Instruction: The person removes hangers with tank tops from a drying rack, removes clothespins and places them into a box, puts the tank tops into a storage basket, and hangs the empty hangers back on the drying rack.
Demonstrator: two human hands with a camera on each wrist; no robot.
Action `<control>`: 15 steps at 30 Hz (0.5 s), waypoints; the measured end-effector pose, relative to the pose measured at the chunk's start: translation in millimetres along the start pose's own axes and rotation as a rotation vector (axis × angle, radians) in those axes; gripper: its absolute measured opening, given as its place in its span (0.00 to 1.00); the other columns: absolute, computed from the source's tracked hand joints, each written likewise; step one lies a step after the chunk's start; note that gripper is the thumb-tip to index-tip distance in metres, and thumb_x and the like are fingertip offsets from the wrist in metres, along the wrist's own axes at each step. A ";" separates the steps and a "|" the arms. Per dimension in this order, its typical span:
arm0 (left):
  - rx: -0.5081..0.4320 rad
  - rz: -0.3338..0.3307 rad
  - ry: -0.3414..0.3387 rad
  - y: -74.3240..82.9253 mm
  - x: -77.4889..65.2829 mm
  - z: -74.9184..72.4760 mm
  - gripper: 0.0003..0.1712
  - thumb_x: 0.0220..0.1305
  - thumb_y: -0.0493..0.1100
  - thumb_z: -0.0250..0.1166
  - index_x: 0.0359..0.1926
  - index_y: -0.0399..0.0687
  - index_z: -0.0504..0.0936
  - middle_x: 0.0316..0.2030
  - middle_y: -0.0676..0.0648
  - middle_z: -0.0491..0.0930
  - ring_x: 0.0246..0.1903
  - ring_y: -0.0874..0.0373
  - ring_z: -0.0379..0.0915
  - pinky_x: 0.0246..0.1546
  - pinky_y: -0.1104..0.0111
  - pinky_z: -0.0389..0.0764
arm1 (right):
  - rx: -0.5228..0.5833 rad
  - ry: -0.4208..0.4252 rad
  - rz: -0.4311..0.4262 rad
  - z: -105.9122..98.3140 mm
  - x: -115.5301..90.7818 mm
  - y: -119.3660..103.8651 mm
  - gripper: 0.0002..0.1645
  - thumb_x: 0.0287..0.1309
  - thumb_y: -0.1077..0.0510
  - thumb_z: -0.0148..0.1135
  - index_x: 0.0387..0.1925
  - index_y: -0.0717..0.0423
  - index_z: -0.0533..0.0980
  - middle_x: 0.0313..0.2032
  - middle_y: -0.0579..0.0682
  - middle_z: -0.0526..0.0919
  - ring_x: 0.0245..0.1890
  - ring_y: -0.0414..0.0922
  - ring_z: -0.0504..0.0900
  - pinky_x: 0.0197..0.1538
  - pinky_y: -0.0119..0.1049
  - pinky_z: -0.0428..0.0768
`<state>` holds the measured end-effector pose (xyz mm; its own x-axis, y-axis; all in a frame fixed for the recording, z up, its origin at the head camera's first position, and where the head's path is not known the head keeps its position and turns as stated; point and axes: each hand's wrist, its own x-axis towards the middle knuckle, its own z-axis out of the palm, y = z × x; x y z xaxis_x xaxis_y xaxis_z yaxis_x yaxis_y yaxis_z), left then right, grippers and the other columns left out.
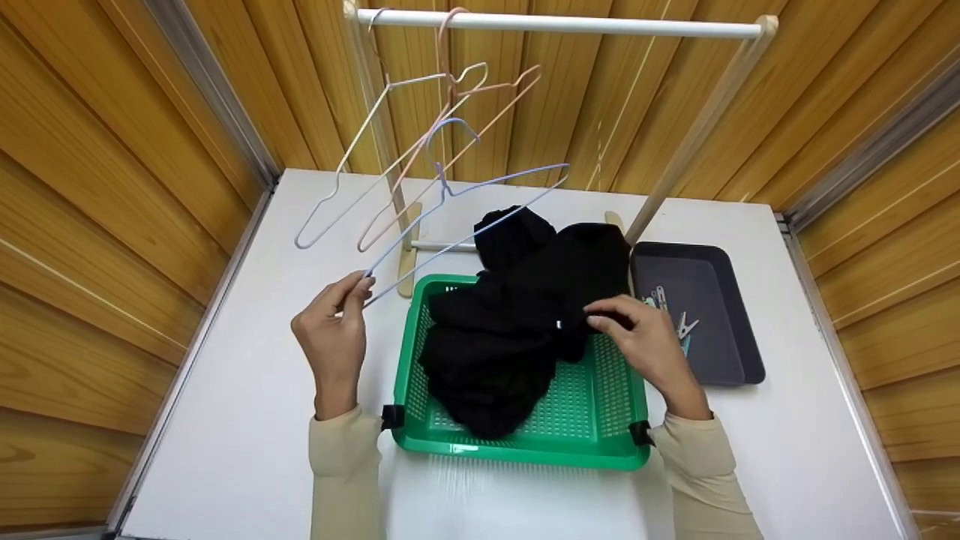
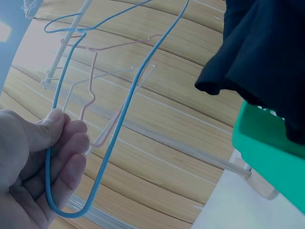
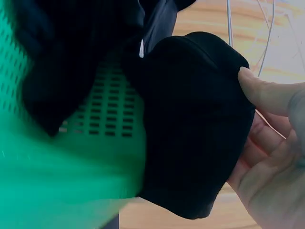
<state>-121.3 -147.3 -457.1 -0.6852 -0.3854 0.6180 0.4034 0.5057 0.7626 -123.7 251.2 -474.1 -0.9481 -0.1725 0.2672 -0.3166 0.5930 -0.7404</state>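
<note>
My left hand (image 1: pixel 335 319) pinches one end of a blue wire hanger (image 1: pixel 465 247) between thumb and fingers. The hanger is held up left of centre, its hook pointing toward the rack and its far end passing over black cloth. In the left wrist view the hanger's rounded end (image 2: pixel 71 214) hangs across the palm. My right hand (image 1: pixel 637 334) pinches the edge of a black garment (image 1: pixel 495 330), which lies bunched in and over the green basket (image 1: pixel 517 456). A small white tag (image 1: pixel 559 325) shows on the garment. The right wrist view shows the thumb on the fabric (image 3: pixel 195 119).
A white hanger (image 1: pixel 341 172) and a pink hanger (image 1: pixel 405 169) hang on the left of the white rack bar (image 1: pixel 562 22). Right of the basket, a dark grey tray (image 1: pixel 720 300) holds several clothespins (image 1: pixel 684 326). Wood-look panels (image 1: pixel 90 262) enclose the white table (image 1: pixel 247 360).
</note>
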 end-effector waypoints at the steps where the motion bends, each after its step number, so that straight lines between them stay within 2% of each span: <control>1: -0.005 0.004 0.001 1.0 0.7 0.9 0.05 0.65 0.30 0.74 0.42 0.33 0.92 0.33 0.42 0.90 0.28 0.47 0.88 0.36 0.81 0.79 | 0.007 -0.023 -0.005 2.8 -0.7 -2.2 0.10 0.64 0.63 0.75 0.46 0.53 0.90 0.43 0.41 0.89 0.42 0.45 0.86 0.46 0.32 0.78; 4: -0.016 0.014 0.006 5.3 2.8 3.5 0.05 0.66 0.30 0.74 0.42 0.33 0.92 0.33 0.42 0.90 0.28 0.48 0.88 0.36 0.81 0.79 | 0.030 -0.118 -0.033 12.8 -2.5 -9.3 0.08 0.65 0.62 0.74 0.46 0.54 0.90 0.43 0.41 0.89 0.42 0.44 0.86 0.46 0.36 0.80; 8: -0.020 0.026 0.019 10.5 5.8 7.9 0.05 0.67 0.30 0.73 0.42 0.33 0.92 0.33 0.43 0.90 0.27 0.48 0.87 0.35 0.81 0.80 | 0.041 -0.334 -0.065 26.9 -1.1 -16.1 0.09 0.69 0.58 0.73 0.47 0.54 0.89 0.45 0.45 0.89 0.45 0.45 0.87 0.48 0.40 0.83; 10: -0.022 0.026 0.022 13.3 7.6 10.6 0.05 0.67 0.30 0.73 0.42 0.33 0.92 0.32 0.43 0.90 0.27 0.49 0.87 0.34 0.80 0.80 | 0.049 -0.428 -0.046 30.9 2.0 -17.2 0.11 0.70 0.55 0.72 0.49 0.56 0.88 0.46 0.48 0.89 0.45 0.46 0.87 0.47 0.40 0.84; 12: -0.028 0.026 0.020 16.4 9.6 13.7 0.05 0.68 0.31 0.73 0.42 0.33 0.92 0.32 0.44 0.90 0.27 0.50 0.87 0.34 0.80 0.81 | 0.056 -0.451 -0.019 32.0 7.5 -16.9 0.14 0.70 0.54 0.72 0.50 0.57 0.87 0.47 0.49 0.89 0.46 0.47 0.87 0.47 0.40 0.85; 15: -0.040 0.025 0.026 21.3 12.7 18.6 0.05 0.67 0.31 0.73 0.43 0.32 0.92 0.32 0.44 0.90 0.27 0.50 0.87 0.34 0.79 0.81 | 0.055 -0.345 -0.001 31.6 21.3 -12.7 0.15 0.69 0.55 0.73 0.51 0.59 0.86 0.48 0.51 0.88 0.48 0.49 0.87 0.50 0.44 0.85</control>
<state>-132.7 -127.0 -436.5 -0.6588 -0.3928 0.6416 0.4447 0.4845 0.7533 -140.8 215.1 -478.6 -0.8991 -0.4347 0.0508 -0.3102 0.5511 -0.7746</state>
